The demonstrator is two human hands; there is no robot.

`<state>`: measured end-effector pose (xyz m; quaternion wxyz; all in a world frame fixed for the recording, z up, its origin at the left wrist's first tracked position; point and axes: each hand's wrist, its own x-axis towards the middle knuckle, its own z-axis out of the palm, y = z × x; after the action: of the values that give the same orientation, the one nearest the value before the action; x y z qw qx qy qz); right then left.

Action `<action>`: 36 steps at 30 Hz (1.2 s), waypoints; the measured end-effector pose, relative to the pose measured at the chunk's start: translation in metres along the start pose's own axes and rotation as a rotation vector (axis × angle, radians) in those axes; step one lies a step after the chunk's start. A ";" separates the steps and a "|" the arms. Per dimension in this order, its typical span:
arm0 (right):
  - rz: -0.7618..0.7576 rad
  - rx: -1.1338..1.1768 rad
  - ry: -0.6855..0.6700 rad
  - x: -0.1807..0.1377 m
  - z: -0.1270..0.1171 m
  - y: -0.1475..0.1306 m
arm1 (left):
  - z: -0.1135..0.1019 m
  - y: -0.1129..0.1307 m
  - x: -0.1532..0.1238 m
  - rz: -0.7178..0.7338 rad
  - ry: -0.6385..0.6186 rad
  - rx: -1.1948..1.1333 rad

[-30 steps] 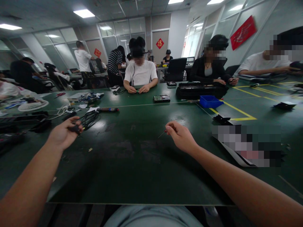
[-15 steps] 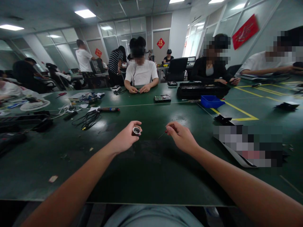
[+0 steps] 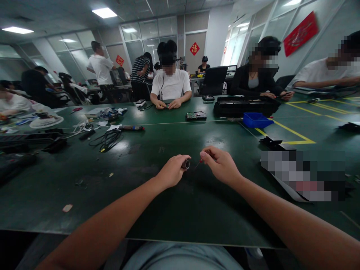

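My left hand [image 3: 172, 171] is closed round a short dark cylinder [image 3: 186, 164] with a pale metal ring at its open end, which faces right. Most of its body is hidden in the palm. To the right, my right hand [image 3: 221, 164] pinches a thin screwdriver [image 3: 198, 164]. A bit of red shows at the fingertips, and the slim shaft slants down to the left toward the cylinder. A small gap separates the shaft tip from the cylinder. Both hands are above the dark green table [image 3: 180, 210].
Ahead lie a circuit-board drive [image 3: 196, 115], a blue bin [image 3: 257, 120] and a long black housing [image 3: 244, 107]. On the left are coiled black cable [image 3: 108, 140], a brown-handled tool [image 3: 132, 128] and a white fan-like grille [image 3: 46, 122]. Across the table, a person in white [image 3: 171, 84] works.
My left hand has moved right with the cylinder, close to the screwdriver. The cylinder's open end has turned more to the right. My right hand has barely moved.
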<state>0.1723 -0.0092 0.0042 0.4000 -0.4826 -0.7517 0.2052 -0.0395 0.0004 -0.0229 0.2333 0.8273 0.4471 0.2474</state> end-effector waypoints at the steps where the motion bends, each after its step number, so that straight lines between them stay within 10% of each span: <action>1: 0.006 0.017 0.019 0.000 0.000 0.000 | 0.000 -0.002 0.000 -0.011 0.020 -0.016; 17: 0.124 0.553 0.168 0.005 0.008 0.012 | -0.006 -0.015 -0.003 -0.062 0.117 -0.250; 36: 0.145 0.382 0.142 0.006 0.003 0.006 | -0.006 -0.019 -0.002 -0.022 0.137 -0.118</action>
<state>0.1721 -0.0011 0.0004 0.5202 -0.4642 -0.6324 0.3376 -0.0560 0.0095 -0.0304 0.2531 0.7882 0.4559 0.3268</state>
